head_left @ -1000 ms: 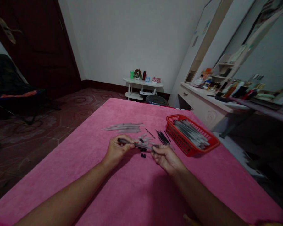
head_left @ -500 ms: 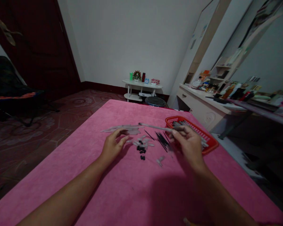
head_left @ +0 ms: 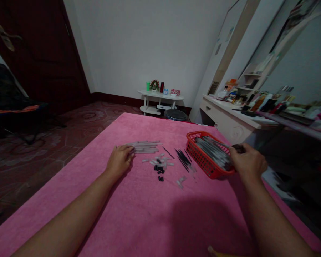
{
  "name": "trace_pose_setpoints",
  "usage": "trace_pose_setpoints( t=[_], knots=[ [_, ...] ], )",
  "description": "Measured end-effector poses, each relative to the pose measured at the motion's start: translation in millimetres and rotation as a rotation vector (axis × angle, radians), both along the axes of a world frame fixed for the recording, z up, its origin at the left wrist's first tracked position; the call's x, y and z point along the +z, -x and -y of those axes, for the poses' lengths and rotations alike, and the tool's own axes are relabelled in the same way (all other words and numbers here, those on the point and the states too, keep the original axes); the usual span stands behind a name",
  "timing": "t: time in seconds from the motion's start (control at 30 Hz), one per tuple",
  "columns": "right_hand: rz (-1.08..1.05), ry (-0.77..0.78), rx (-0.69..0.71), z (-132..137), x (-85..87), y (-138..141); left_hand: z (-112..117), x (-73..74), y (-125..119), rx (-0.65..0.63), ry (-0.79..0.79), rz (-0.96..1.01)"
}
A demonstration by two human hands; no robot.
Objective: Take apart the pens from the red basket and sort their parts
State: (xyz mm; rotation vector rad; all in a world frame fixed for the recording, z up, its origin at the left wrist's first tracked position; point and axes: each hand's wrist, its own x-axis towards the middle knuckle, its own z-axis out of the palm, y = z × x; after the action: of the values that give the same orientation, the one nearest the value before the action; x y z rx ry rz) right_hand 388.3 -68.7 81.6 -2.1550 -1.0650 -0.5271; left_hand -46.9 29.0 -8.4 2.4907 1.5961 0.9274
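My left hand is at the near-left end of a row of translucent pen barrels, fingers curled and closed on the end of one. My right hand is over the right end of a red plastic basket, pinching a grey pen that slants in over the rim. Many assembled pens lie heaped in the basket. Between my hands are thin black refills, clear pen caps and small black plugs on the pink cloth.
The pink-covered table fills the foreground. A yellowish object shows at its bottom edge. On the right stands a dressing table with bottles; a small white stand is by the far wall. A chair stands left.
My right hand has carried the pen rightward from above the refills to the basket. My left hand has shifted left and down onto the ends of the pen barrels.
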Motion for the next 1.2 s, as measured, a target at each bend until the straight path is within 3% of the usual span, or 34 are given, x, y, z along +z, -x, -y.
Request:
trace_pose_setpoints(
  t=[0.1, 0.23, 0.4, 0.47, 0.57, 0.63, 0.7, 0.83, 1.0, 1.2],
  knots=[
    [0.034, 0.005, 0.029, 0, -4.4, -2, -2, -2.2, 1, -0.030, -0.041, 0.011],
    [0.112, -0.121, 0.122, 0, 2.7, 8, 1, -1.2, -1, -0.043, -0.059, 0.013],
    [0.126, -0.298, 0.455, -3, 9.4, 53, 8, 6.2, -7, -0.037, -0.067, 0.003],
    [0.058, -0.227, 0.614, -3, 3.7, 80, 11, 7.9, -10, -0.053, -0.077, 0.027],
    [-0.010, 0.062, 0.808, -3, -12.9, 115, 15, 7.6, -15, -0.124, -0.081, 0.088],
    [0.033, 0.280, 0.783, -4, -25.4, 129, 18, 6.4, -19, -0.182, -0.059, 0.115],
    [0.082, 0.471, 0.672, -4, -35.8, 135, 21, 5.5, -23, -0.226, -0.039, 0.136],
    [0.147, 0.660, 0.484, -5, -46.5, 133, 24, 6.4, -30, -0.276, -0.045, 0.170],
    [0.172, 0.709, 0.468, -4, -44.6, 130, 25, 8.9, -30, -0.292, -0.023, 0.196],
    [0.024, 0.533, 0.757, 5, -24.4, 146, 25, 7.6, -28, -0.284, -0.017, 0.218]
  ],
)
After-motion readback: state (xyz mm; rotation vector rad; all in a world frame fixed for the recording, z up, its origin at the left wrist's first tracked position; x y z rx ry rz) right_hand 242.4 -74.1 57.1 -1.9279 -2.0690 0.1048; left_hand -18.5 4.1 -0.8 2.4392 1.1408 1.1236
